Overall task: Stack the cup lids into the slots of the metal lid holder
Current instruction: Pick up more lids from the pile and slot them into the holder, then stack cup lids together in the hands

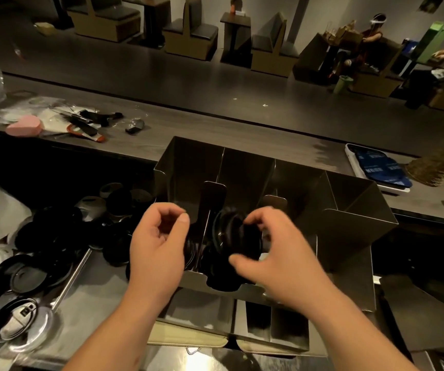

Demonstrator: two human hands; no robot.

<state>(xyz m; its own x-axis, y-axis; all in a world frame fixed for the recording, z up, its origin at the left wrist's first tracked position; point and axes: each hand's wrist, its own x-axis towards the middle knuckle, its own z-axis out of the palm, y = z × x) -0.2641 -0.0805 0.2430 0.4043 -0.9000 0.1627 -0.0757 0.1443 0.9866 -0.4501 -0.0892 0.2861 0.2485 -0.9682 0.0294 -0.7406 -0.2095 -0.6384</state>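
Note:
The metal lid holder [349, 218] stands in front of me on the steel counter, with several slots split by dividers. A row of black cup lids [229, 236] stands on edge in the second slot from the left. My right hand [271, 253] grips that row, fingers over its top and thumb on its near side. A few more black lids [190, 250] sit in the leftmost slot. My left hand [159, 245] hovers over that slot with fingers curled and nothing in it. Loose black lids [55, 236] lie heaped to the left.
Clear and white lids [20, 325] lie at the near left on the counter. Below the holder sit metal bins [277, 328]. The raised ledge behind carries a pink sponge [25, 125], packaging, and a tablet [376, 167] at right. People sit at booths far back.

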